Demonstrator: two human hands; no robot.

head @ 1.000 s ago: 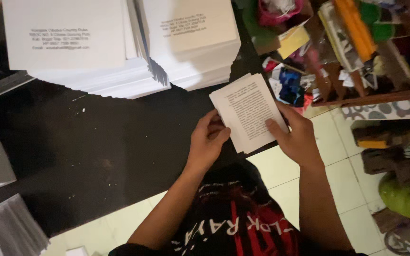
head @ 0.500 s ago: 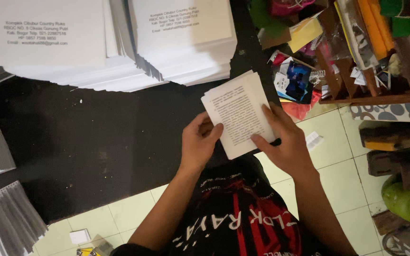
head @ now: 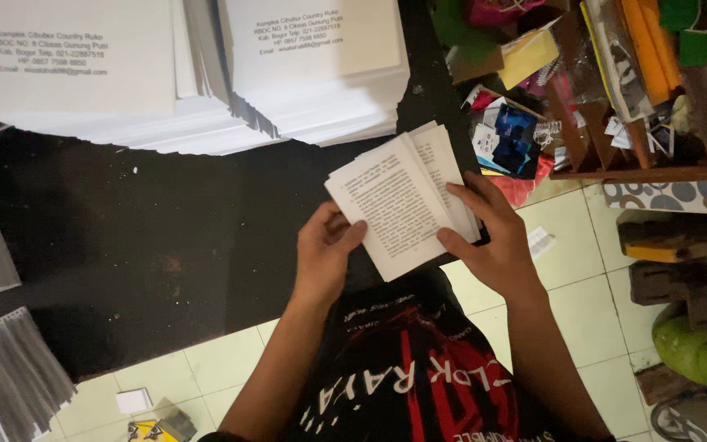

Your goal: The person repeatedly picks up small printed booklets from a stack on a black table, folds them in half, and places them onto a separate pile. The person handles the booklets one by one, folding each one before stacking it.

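I hold a small bundle of printed white pages over the edge of a black mat. My left hand grips its lower left side, thumb on top of the page. My right hand holds the right side, fingers spread over a fanned group of sheets that lift apart from the top page. Two tall stacks of white printed sheets lie beyond, one at far left and one at centre.
A wooden shelf crammed with coloured paper, packets and clutter stands at the right. Grey sheet bundles lie at the lower left. Pale floor tiles show around my knees, with small scraps near the bottom left.
The bundle has fanned open: my right hand has separated several sheets on the right side. Both hands and the pages have shifted slightly left and up in view.
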